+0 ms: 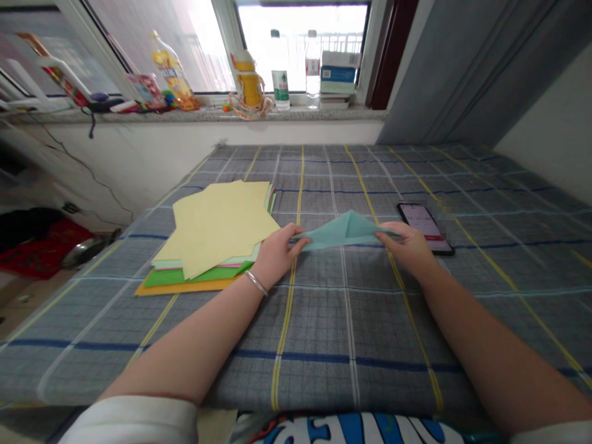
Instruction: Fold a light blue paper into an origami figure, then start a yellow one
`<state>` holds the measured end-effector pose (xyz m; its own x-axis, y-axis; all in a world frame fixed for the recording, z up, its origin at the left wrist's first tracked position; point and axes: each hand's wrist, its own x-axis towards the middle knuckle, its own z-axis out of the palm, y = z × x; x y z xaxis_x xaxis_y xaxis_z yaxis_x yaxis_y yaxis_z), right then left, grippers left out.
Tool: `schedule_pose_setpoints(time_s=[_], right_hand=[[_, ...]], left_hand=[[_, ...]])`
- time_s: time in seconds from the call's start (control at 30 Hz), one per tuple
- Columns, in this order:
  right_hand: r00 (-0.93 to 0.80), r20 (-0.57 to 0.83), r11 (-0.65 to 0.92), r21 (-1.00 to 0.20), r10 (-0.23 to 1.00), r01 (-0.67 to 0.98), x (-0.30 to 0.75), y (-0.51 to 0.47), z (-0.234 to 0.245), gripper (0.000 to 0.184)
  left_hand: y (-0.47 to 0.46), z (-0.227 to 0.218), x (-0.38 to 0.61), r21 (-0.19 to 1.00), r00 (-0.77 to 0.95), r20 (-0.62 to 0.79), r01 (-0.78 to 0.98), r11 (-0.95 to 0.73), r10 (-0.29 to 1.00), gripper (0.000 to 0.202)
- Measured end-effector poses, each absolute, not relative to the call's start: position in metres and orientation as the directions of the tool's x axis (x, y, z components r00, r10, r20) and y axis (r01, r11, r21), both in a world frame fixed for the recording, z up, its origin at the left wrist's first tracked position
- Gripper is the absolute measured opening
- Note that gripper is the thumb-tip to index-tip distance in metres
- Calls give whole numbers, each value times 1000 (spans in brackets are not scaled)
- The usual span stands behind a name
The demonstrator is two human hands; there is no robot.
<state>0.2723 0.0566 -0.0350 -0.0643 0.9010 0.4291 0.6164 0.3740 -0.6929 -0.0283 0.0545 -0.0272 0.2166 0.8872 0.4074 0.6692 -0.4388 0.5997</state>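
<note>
A folded sheet of light blue paper (pixel 345 231) is stretched between my two hands, with a raised peak at its middle. My left hand (pixel 282 246), with a silver bangle at the wrist, pinches the paper's left end between thumb and fingers. At the opposite end, my right hand (pixel 407 243) pinches the right tip. Close to my left hand lies a stack of coloured paper (pixel 222 225), pale yellow on top with green and orange edges below. A phone (pixel 425 227) with its screen lit rests just beyond my right hand.
A grey checked cloth (pixel 319 327) covers the table. Along the windowsill (pixel 208 116) stand a yellow drink bottle (pixel 171 71), a yellow flask (pixel 250 80), clear bottles (pixel 312 71) and stacked boxes (pixel 339 74). A grey curtain (pixel 444 68) hangs at the right.
</note>
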Motion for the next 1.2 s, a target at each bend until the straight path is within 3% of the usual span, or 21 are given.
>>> schedule_pose_setpoints(time_s=[0.1, 0.2, 0.37, 0.57, 0.83, 1.2], right_hand=[[38, 147, 113, -880, 988, 461, 269, 50, -29, 38], [22, -32, -38, -934, 999, 356, 265, 46, -25, 42], [6, -70, -65, -895, 998, 441, 265, 48, -25, 39], [-81, -195, -95, -749, 978, 656, 274, 52, -28, 37], [-156, -71, 116, -393, 985, 912, 278, 54, -30, 35], [-164, -93, 124, -341, 982, 932, 278, 53, -30, 32]], left_hand=[[59, -33, -27, 837, 94, 286, 460, -296, 954, 24], [63, -37, -27, 875, 73, 223, 424, -232, 972, 34], [63, -35, -29, 725, 64, 273, 642, -249, 960, 36], [58, -27, -28, 607, 128, 240, 754, -252, 962, 27], [54, -28, -26, 335, 256, 177, 892, -302, 950, 25], [55, -30, -29, 301, 276, 165, 900, -315, 947, 26]])
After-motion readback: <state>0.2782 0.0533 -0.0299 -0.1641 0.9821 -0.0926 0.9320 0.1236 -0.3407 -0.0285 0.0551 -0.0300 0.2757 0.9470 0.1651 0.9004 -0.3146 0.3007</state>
